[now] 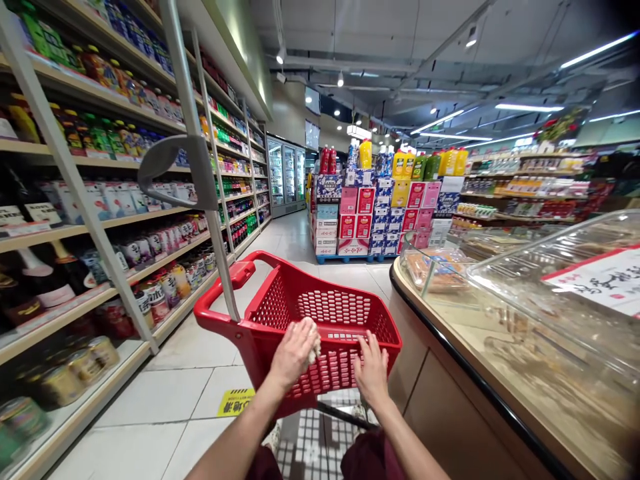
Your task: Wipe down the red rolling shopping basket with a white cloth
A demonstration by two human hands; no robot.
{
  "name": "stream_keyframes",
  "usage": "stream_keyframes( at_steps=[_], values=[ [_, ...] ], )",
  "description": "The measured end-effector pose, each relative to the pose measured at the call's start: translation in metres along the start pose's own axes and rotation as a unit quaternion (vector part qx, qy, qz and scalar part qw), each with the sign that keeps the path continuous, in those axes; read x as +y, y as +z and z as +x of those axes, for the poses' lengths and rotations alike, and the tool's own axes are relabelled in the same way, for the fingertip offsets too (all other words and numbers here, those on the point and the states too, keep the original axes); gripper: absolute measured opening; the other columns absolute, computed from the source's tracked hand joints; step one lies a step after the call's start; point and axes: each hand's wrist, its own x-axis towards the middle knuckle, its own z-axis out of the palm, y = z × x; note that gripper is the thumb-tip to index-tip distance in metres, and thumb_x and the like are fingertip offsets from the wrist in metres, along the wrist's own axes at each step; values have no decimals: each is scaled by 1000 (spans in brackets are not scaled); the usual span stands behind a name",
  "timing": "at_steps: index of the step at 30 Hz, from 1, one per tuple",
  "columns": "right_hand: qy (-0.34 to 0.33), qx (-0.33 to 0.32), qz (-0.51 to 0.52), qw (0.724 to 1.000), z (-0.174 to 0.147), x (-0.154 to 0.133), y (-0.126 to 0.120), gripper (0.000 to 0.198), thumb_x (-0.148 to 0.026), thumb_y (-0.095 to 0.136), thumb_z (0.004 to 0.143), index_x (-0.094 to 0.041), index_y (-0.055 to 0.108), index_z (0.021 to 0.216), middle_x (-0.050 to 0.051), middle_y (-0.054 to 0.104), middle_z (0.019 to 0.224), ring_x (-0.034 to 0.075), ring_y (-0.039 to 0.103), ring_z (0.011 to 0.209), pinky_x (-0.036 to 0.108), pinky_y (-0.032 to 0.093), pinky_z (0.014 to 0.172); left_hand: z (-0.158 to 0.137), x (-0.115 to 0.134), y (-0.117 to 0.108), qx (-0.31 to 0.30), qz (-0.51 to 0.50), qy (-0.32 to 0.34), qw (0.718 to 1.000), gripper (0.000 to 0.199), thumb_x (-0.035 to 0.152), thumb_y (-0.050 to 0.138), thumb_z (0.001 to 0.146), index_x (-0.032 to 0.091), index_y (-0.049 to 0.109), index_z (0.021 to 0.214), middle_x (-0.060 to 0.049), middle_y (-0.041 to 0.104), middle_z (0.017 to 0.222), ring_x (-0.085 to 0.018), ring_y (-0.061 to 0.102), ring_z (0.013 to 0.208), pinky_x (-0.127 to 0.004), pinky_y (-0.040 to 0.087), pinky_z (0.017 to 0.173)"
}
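A red rolling shopping basket (325, 293) stands before me; its perforated walls show nothing lying inside. From its left end rises a metal pole with a grey handle (213, 180). My left hand (293, 350) is closed around a crumpled off-white cloth (313, 347), pressed at the basket's near rim. Farther right, my right hand (371, 367) is at the near wall by the rim, fingers spread and holding nothing; whether the fingertips touch the plastic is hard to tell.
Drink shelves (135, 160) line the left side. Close on the right is a counter (450, 340) with clear covers and packaged food. Stacked drink cartons (357, 220) stand ahead. A yellow floor sticker (235, 402) lies on the tiles left of the basket.
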Motion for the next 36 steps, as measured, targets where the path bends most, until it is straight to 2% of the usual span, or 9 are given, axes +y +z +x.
stream_keyframes(
  at_steps=[4, 6, 12, 14, 21, 24, 28, 32, 36],
  values=[
    [92, 26, -3, 995, 10, 34, -13, 47, -20, 31, 79, -10, 48, 122, 17, 35, 136, 28, 27, 128, 57, 19, 101, -18, -50, -31, 20, 54, -71, 996, 40, 14, 32, 85, 20, 51, 120, -9, 47, 130, -19, 40, 123, -42, 17, 109],
    [109, 28, 0, 994, 8, 40, -15, 48, -20, 30, 78, -9, 47, 122, 17, 35, 136, 29, 28, 128, 58, 19, 100, -18, -51, -31, 23, 54, -72, 996, 40, 14, 33, 85, 18, 52, 119, -10, 47, 130, -20, 39, 124, -41, 20, 108],
    [13, 15, 10, 1000, -7, 17, -7, 47, -16, 33, 77, -14, 48, 121, 13, 35, 137, 26, 25, 130, 54, 22, 101, 23, 41, 31, -8, -13, 27, 1000, 36, 17, 39, 83, 19, 54, 116, -8, 50, 128, -18, 42, 121, -36, 31, 103],
    [13, 18, 10, 1000, -6, 20, -9, 47, -16, 32, 77, -15, 48, 121, 13, 35, 138, 26, 26, 130, 54, 22, 101, 28, 49, 37, -11, -26, 36, 999, 37, 18, 39, 83, 21, 53, 117, -6, 50, 129, -17, 43, 121, -37, 28, 104],
    [99, 45, 15, 994, -5, 56, -19, 48, -18, 30, 78, -12, 46, 123, 16, 35, 137, 28, 25, 130, 57, 22, 100, -1, -11, 2, 2, 7, -87, 996, 47, 14, 32, 81, 23, 46, 125, -8, 46, 132, -19, 38, 125, -44, 6, 110],
    [47, 49, 38, 997, -11, 37, -14, 47, -17, 32, 78, -14, 47, 123, 14, 38, 136, 26, 28, 129, 56, 23, 101, 9, 16, 15, -11, -13, -54, 998, 44, 16, 36, 81, 22, 49, 122, -6, 47, 131, -19, 37, 125, -41, 13, 110],
    [-98, -3, 91, 991, -5, -8, -8, 49, -17, 36, 79, -17, 41, 128, 11, 41, 134, 21, 32, 128, 46, 28, 103, 29, 55, 36, -43, -23, -3, 999, 45, 14, 35, 79, 19, 48, 122, -5, 45, 133, -18, 39, 124, -38, 23, 106],
    [-118, -59, 86, 988, 10, -55, 4, 60, -25, 47, 78, -17, 32, 135, 13, 37, 138, 25, 28, 130, 52, 22, 103, 18, 38, 20, -69, 5, -23, 997, 55, 20, 38, 77, 13, 35, 131, -10, 36, 139, -22, 29, 129, -48, 18, 107],
    [-97, -47, 76, 991, 22, -101, 26, 59, -31, 56, 74, -17, 41, 129, 14, 32, 140, 28, 26, 130, 55, 18, 103, -6, 5, -9, -98, 33, -83, 991, 61, 27, 42, 73, 12, 36, 131, -12, 32, 140, -26, 20, 133, -51, 10, 108]
  ],
)
